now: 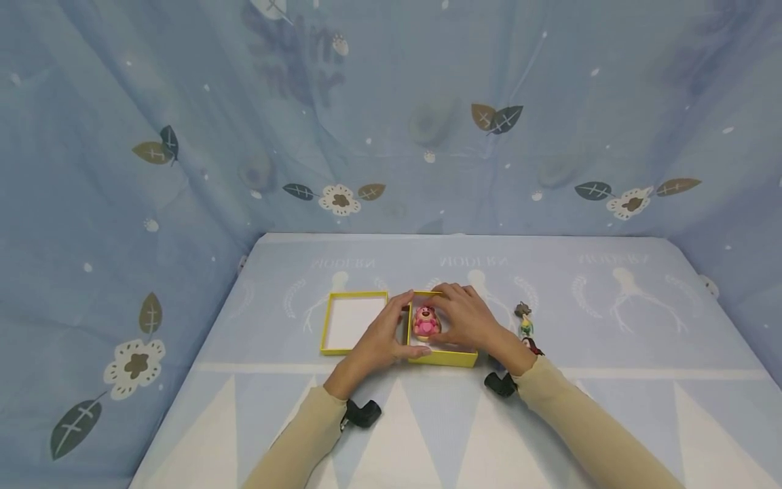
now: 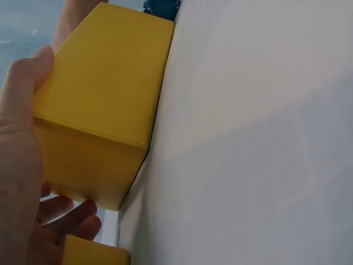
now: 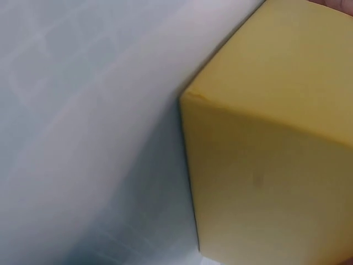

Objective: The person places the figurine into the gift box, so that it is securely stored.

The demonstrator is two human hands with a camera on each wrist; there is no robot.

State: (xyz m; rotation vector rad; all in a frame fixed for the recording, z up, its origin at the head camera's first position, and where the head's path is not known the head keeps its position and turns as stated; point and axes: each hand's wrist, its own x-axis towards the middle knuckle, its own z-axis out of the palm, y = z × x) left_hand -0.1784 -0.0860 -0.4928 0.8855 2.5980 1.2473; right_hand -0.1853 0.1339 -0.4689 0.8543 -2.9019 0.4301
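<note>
Pink and smiling, a bear figurine (image 1: 425,322) sits upright inside an open yellow box (image 1: 442,358) on the cloth-covered bench (image 1: 421,435). The person's right hand (image 1: 469,319) reaches over the rim and pinches the figurine between thumb and fingers. Meanwhile the left hand (image 1: 380,339) clasps the box's left side, thumb at the near corner, fingertips against the side wall. Just left lies a yellow-rimmed box lid (image 1: 354,322), its white inside facing up. Beyond the right wrist, small figurines stand in a row: one grey (image 1: 523,310), one green and yellow (image 1: 527,326), one dark-haired with red (image 1: 533,346). Pale blue curtains (image 1: 391,122) with leaf and flower prints hang behind.
</note>
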